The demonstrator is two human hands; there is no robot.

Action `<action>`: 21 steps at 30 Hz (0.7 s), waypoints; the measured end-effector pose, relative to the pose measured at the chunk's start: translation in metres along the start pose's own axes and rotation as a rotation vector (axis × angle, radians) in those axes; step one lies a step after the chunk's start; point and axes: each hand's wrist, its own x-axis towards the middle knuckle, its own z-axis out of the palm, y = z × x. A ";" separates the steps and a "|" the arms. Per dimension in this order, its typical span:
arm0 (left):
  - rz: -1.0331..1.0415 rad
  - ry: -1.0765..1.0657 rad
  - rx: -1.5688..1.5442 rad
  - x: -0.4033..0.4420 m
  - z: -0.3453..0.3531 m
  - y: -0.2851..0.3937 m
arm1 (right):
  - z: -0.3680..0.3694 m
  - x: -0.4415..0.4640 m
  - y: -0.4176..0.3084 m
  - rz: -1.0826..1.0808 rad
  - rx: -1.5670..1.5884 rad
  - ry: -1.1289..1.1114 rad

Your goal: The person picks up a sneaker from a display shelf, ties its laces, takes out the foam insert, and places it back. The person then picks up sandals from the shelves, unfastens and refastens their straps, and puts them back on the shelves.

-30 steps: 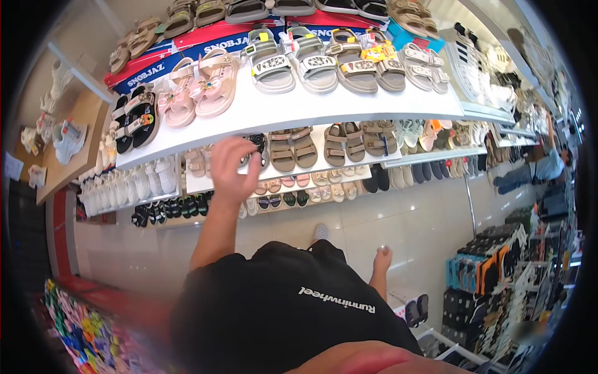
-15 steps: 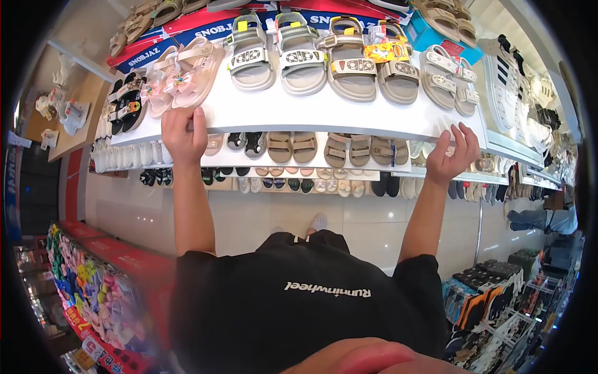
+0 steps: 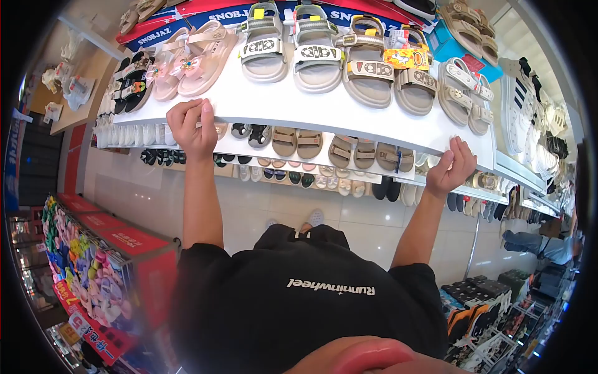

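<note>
My left hand (image 3: 194, 128) is closed on the front edge of the white shelf (image 3: 274, 111), just below the pink sandals (image 3: 200, 62). Further right, my right hand (image 3: 453, 167) grips the same edge with bent fingers, beneath the white strapped sandals (image 3: 458, 93). Between them on the shelf stand grey sandals with white straps (image 3: 263, 53) and taupe sandals (image 3: 369, 68), one carrying an orange and yellow tag (image 3: 407, 58). Black sandals (image 3: 132, 84) lie at the shelf's left end.
Lower shelves hold more sandals (image 3: 296, 142) and white shoes (image 3: 140, 135). A red display stand (image 3: 134, 240) with colourful items is at lower left. Boxes and racks (image 3: 483, 293) stand at lower right. A person in blue (image 3: 554, 248) is at the far right.
My left hand came to the shelf edge from in front of the lower sandals. My right hand rose from low beside my body to the edge, and its fingers have since closed.
</note>
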 end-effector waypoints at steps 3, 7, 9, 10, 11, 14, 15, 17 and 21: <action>-0.003 0.003 -0.004 -0.001 0.001 -0.003 | 0.004 -0.002 0.003 -0.018 0.019 0.031; 0.009 -0.001 -0.043 -0.003 0.000 -0.009 | 0.006 -0.002 0.001 -0.018 0.024 0.043; 0.001 -0.004 -0.067 -0.002 -0.001 -0.008 | 0.004 -0.001 0.000 -0.012 0.035 0.047; 0.004 -0.007 -0.074 -0.002 -0.001 -0.009 | 0.002 0.000 -0.001 -0.011 0.029 0.037; 0.015 -0.008 -0.081 0.000 -0.002 -0.008 | 0.001 0.001 -0.002 -0.011 0.023 0.029; 0.041 -0.002 -0.093 0.002 -0.004 -0.007 | 0.002 0.000 0.000 -0.017 0.013 0.029; 0.042 -0.002 -0.104 0.002 -0.004 -0.008 | 0.003 -0.001 0.002 -0.020 0.011 0.033; 0.047 -0.007 -0.121 0.002 -0.006 -0.009 | 0.004 -0.002 0.003 -0.003 -0.011 0.033; 0.057 -0.015 -0.149 0.002 -0.008 -0.012 | 0.006 0.000 0.000 0.075 -0.039 0.011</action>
